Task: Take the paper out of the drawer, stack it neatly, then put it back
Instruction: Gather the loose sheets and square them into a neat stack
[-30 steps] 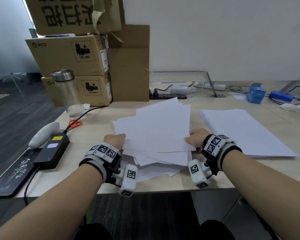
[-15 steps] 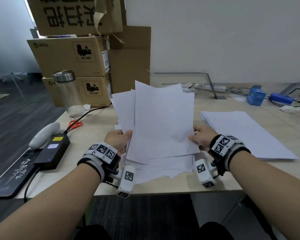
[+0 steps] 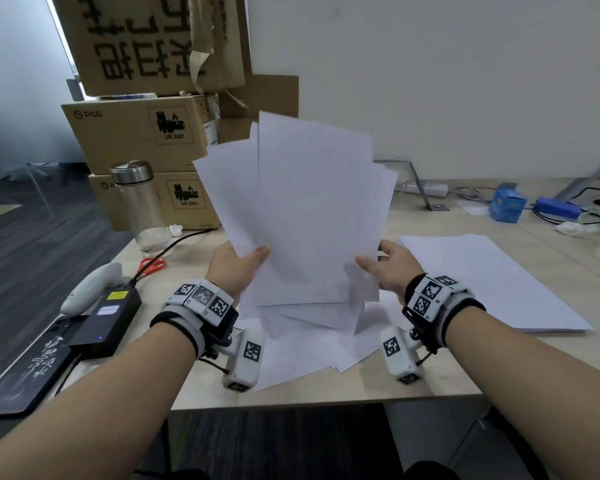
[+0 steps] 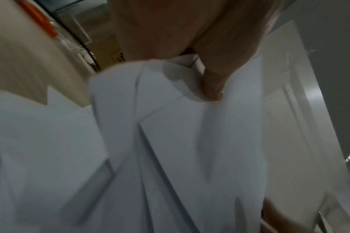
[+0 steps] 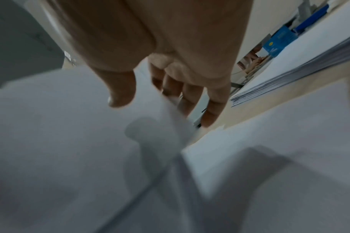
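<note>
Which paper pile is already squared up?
The flat stack right of the right hand, edges aligned. The held sheets are fanned; loose sheets beneath lie scattered.

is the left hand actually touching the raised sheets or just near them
Touching. The left wrist view shows the thumb of the left hand pressed onto the raised sheets, whose edge is tucked in between thumb and palm.

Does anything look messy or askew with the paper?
Yes. The held sheets, pinched by the left hand and steadied by the right hand, fan out unevenly, and loose sheets lie askew on the desk beneath.
</note>
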